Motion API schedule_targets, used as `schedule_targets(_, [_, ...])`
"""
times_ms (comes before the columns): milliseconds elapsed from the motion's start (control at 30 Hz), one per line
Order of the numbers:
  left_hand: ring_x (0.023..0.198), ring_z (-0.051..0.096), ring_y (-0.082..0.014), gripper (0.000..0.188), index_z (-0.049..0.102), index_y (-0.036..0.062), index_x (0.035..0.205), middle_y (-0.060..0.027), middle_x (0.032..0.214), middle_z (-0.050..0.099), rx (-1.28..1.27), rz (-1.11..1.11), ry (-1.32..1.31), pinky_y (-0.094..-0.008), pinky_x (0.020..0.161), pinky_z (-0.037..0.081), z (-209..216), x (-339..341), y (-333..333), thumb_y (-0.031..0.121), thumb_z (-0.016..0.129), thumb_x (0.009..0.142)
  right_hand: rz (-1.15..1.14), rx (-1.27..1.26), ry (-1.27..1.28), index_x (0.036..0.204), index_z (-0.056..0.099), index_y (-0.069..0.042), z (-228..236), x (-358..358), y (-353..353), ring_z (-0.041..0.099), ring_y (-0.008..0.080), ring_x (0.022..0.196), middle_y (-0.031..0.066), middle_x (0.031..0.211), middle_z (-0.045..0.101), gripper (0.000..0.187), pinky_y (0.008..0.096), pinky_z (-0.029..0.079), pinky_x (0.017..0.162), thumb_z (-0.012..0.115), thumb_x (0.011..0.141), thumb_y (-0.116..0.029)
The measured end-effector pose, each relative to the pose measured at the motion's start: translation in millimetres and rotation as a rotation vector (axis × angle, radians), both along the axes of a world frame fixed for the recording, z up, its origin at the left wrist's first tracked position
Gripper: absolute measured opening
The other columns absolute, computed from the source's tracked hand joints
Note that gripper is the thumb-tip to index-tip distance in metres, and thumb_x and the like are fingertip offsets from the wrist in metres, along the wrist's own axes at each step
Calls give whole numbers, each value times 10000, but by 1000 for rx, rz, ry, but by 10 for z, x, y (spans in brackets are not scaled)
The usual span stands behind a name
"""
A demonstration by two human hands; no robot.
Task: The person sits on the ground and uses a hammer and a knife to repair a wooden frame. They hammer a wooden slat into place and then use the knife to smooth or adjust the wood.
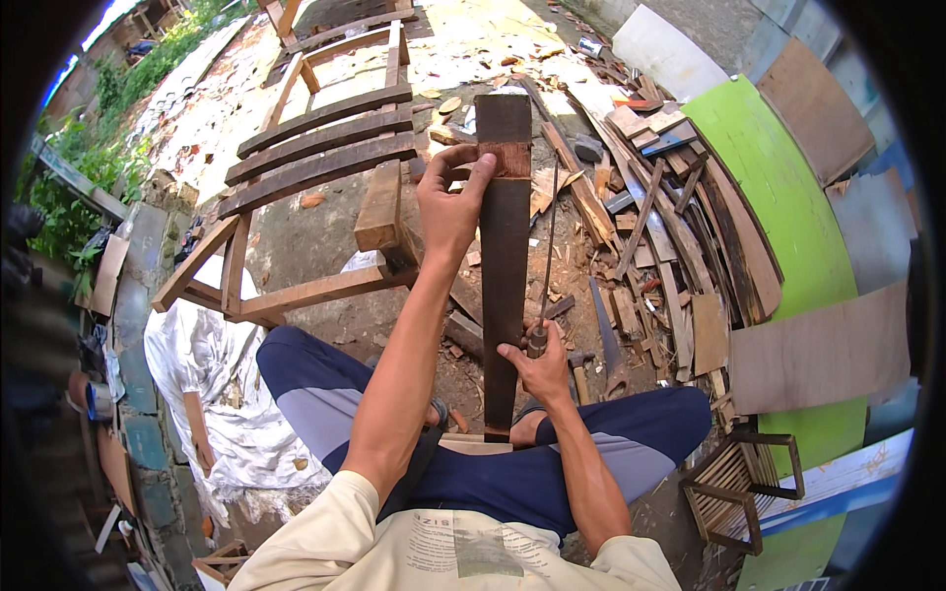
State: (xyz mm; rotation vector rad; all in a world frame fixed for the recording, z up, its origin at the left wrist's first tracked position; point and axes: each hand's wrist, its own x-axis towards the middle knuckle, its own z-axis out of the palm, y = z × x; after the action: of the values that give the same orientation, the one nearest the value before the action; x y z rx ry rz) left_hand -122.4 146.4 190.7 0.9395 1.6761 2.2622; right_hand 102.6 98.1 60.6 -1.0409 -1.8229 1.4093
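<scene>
A long dark wooden board (505, 246) stands upright between my legs, with a bare reddish-brown band across its face near the top. My left hand (451, 202) is closed around its left edge beside that band, the thumb pressed on the front. Lower down, my right hand (542, 366) grips a long, thin metal tool (550, 246) by its short handle. The tool's shaft points up along the board's right side, and its exact kind is unclear. My right thumb rests on the board's face. The board's lower end is close to a pale wood piece (473, 446).
A slatted wooden frame (325, 148) stands at the left, above white sheeting (232, 394). Scrap wood (650, 207) is piled at the right beside a green panel (778, 187). A handsaw (607, 330) and a hammer (581, 379) lie near my right knee, with a small slatted rack (734, 492) nearby.
</scene>
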Motion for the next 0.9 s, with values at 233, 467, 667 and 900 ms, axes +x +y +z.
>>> schedule_targets(233, [736, 640, -111, 307, 717, 0, 984, -36, 838, 715, -110, -61, -30, -257, 662, 505, 222, 17, -63, 267, 816, 872, 108, -80, 31, 1097, 558, -61, 103, 60, -14, 604, 101, 820, 1, 910, 664, 474, 272, 501, 760, 894, 803, -219])
schedule_targets(467, [766, 642, -102, 249, 724, -23, 964, -53, 820, 718, -9, -61, -145, -280, 667, 499, 250, 102, -97, 203, 632, 1013, 95, -127, 97, 1125, 550, -59, 45, 83, 5, 628, 105, 869, 10, 959, 669, 489, 272, 514, 802, 893, 801, -189])
schedule_targets(667, [869, 692, -167, 328, 703, -27, 1046, -108, 961, 727, -109, -58, 26, -315, 761, 544, 438, 307, -252, 286, 716, 946, 44, -107, 51, 1158, 555, -50, -22, 128, 12, 635, 101, 884, 15, 974, 677, 496, 265, 517, 810, 887, 804, -150])
schedule_targets(900, [889, 729, -228, 386, 685, -54, 1047, -156, 994, 733, -279, 7, 40, -327, 774, 568, 547, 438, -369, 246, 817, 842, -118, 107, -4, 1142, 568, -35, 118, 53, -74, 611, 117, 806, 27, 896, 652, 490, 288, 508, 731, 890, 802, -179])
